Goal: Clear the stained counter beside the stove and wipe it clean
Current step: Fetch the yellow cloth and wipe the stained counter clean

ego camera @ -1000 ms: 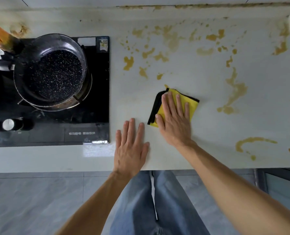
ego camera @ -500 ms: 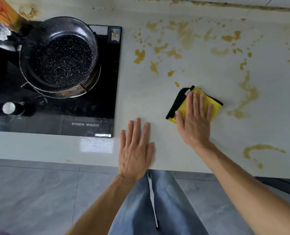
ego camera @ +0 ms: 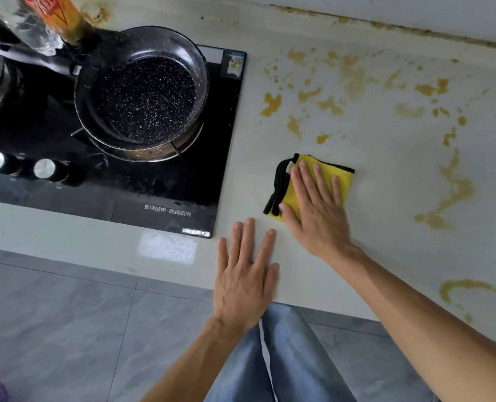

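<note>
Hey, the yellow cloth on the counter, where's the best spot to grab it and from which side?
Probably by the bunched black-trimmed edge on the side of the yellow cloth nearest the stove, coming from above. The cloth lies folded flat on the counter under the right hand; only that edge looks raised enough to pinch.

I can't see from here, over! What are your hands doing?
Left hand flat on counter. Right hand pressing yellow cloth. Stains ahead, nothing blocking.
</note>
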The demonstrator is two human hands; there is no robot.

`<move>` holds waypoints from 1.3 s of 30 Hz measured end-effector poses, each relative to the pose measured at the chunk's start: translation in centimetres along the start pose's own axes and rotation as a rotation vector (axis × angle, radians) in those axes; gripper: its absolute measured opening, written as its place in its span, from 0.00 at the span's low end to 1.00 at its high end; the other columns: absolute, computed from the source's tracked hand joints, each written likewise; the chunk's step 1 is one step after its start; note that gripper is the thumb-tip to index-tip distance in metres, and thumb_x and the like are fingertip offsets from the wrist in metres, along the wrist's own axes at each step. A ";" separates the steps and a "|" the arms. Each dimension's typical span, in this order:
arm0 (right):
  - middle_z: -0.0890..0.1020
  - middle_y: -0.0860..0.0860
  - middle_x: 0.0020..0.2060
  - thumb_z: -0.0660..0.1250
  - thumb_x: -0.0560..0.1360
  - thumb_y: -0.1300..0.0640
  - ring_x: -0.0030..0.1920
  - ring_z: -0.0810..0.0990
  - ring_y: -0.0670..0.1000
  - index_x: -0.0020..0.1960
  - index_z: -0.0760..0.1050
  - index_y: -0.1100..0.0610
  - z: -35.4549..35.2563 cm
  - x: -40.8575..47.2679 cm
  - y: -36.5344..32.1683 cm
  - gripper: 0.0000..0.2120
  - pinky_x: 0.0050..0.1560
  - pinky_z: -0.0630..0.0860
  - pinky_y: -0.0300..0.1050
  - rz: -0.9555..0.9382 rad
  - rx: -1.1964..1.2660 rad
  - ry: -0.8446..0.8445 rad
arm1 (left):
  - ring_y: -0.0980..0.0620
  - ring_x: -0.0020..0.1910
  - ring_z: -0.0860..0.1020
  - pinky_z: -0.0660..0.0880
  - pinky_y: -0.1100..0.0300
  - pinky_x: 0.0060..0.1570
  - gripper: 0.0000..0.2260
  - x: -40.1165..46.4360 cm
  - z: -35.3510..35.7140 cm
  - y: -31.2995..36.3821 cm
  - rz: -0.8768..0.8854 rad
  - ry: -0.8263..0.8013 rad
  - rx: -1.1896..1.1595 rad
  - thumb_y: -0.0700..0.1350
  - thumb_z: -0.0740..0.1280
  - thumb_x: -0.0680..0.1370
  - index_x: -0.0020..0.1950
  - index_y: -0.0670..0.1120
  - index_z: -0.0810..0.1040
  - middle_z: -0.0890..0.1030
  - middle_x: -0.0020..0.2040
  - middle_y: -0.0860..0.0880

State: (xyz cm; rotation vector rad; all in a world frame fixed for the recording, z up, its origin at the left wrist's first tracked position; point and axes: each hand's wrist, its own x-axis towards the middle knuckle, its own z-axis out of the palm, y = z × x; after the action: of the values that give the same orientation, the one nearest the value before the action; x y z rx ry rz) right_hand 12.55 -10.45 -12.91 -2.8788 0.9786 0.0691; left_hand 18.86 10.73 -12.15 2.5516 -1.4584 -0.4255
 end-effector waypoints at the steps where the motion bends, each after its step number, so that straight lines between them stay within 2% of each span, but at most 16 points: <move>1: 0.51 0.52 0.85 0.51 0.83 0.37 0.85 0.47 0.55 0.86 0.48 0.54 -0.2 1.8 -0.8 0.37 0.82 0.48 0.63 0.032 0.015 0.000 | 0.41 0.86 0.46 0.50 0.37 0.81 0.27 -0.1 0.1 -0.1 0.001 -0.001 -0.005 0.56 0.55 0.87 0.86 0.54 0.57 0.51 0.87 0.43; 5: 0.50 0.52 0.85 0.50 0.82 0.37 0.85 0.47 0.55 0.86 0.48 0.54 -0.3 6.3 -5.0 0.37 0.82 0.46 0.64 0.030 0.048 -0.022 | 0.41 0.86 0.47 0.51 0.37 0.81 0.27 -0.1 0.2 -0.2 -0.004 -0.015 -0.014 0.56 0.55 0.86 0.86 0.54 0.57 0.51 0.87 0.43; 9: 0.52 0.51 0.85 0.52 0.84 0.38 0.85 0.48 0.55 0.85 0.51 0.55 -0.1 3.3 -5.1 0.36 0.82 0.49 0.64 -0.130 0.040 -0.012 | 0.41 0.86 0.46 0.50 0.37 0.82 0.27 0.1 0.0 -0.1 -0.005 -0.028 -0.017 0.56 0.54 0.86 0.86 0.55 0.56 0.52 0.87 0.43; 12: 0.51 0.50 0.85 0.52 0.84 0.38 0.85 0.47 0.53 0.85 0.51 0.54 0.0 0.5 -2.9 0.35 0.81 0.51 0.64 -0.192 0.026 -0.006 | 0.41 0.86 0.47 0.53 0.36 0.81 0.27 0.1 -0.1 0.0 -0.005 -0.041 -0.015 0.56 0.54 0.86 0.86 0.54 0.58 0.53 0.87 0.43; 16: 0.50 0.50 0.85 0.51 0.83 0.36 0.85 0.45 0.53 0.86 0.50 0.54 -0.3 3.6 -2.4 0.37 0.82 0.48 0.63 -0.072 0.023 -0.021 | 0.39 0.86 0.50 0.54 0.35 0.80 0.27 0.1 -0.2 0.0 -0.013 -0.029 -0.006 0.56 0.57 0.86 0.85 0.53 0.60 0.53 0.87 0.42; 21: 0.51 0.53 0.85 0.49 0.83 0.38 0.85 0.47 0.55 0.86 0.49 0.55 -0.3 9.3 -6.5 0.36 0.82 0.46 0.64 0.015 0.060 0.007 | 0.40 0.86 0.49 0.54 0.36 0.80 0.28 -0.1 0.0 0.1 -0.008 -0.018 -0.006 0.55 0.58 0.85 0.86 0.53 0.58 0.52 0.87 0.43; 24: 0.52 0.52 0.85 0.51 0.84 0.39 0.85 0.48 0.55 0.85 0.52 0.56 0.2 6.9 -6.3 0.35 0.82 0.48 0.64 -0.094 0.064 0.034 | 0.41 0.86 0.47 0.54 0.36 0.81 0.28 -0.1 0.0 0.2 -0.004 -0.021 0.001 0.56 0.58 0.86 0.86 0.54 0.57 0.52 0.87 0.43; 27: 0.52 0.51 0.85 0.51 0.84 0.38 0.85 0.48 0.53 0.85 0.52 0.56 0.6 2.8 -3.3 0.35 0.81 0.51 0.64 -0.193 0.036 0.042 | 0.41 0.86 0.47 0.51 0.37 0.81 0.29 0.0 0.2 0.1 0.005 -0.010 0.004 0.56 0.58 0.86 0.86 0.54 0.56 0.50 0.87 0.43; 30: 0.51 0.50 0.85 0.51 0.84 0.37 0.85 0.47 0.52 0.85 0.51 0.54 0.3 2.0 0.3 0.36 0.82 0.51 0.63 -0.122 0.017 0.033 | 0.40 0.86 0.49 0.52 0.37 0.80 0.29 0.0 0.6 0.0 0.004 0.007 0.001 0.56 0.59 0.85 0.86 0.54 0.58 0.50 0.87 0.43; 33: 0.52 0.50 0.85 0.50 0.83 0.37 0.85 0.48 0.52 0.85 0.51 0.55 -0.3 5.1 2.6 0.37 0.82 0.50 0.62 0.009 0.009 0.022 | 0.39 0.86 0.52 0.54 0.36 0.80 0.29 0.0 1.0 -0.1 -0.009 0.022 -0.010 0.56 0.58 0.84 0.85 0.54 0.60 0.52 0.87 0.43; 37: 0.51 0.52 0.85 0.46 0.82 0.37 0.85 0.48 0.53 0.85 0.50 0.56 -1.1 10.5 1.6 0.37 0.82 0.47 0.62 0.149 0.037 0.025 | 0.39 0.84 0.58 0.58 0.36 0.78 0.29 0.0 0.7 0.0 -0.008 0.047 -0.013 0.57 0.61 0.82 0.83 0.53 0.66 0.57 0.86 0.43; 39: 0.51 0.52 0.85 0.46 0.83 0.38 0.85 0.48 0.54 0.85 0.50 0.56 -0.9 10.8 0.4 0.36 0.83 0.46 0.62 0.148 0.052 0.040 | 0.38 0.83 0.62 0.60 0.37 0.77 0.29 0.3 0.3 0.3 -0.017 0.055 -0.019 0.57 0.63 0.80 0.81 0.53 0.69 0.60 0.85 0.42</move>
State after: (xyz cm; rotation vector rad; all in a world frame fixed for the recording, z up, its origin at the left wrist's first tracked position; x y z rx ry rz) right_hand 20.84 -17.43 -12.89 -2.7672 1.1810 -0.0036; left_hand 18.66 10.37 -12.40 2.5417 -1.4080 -0.3672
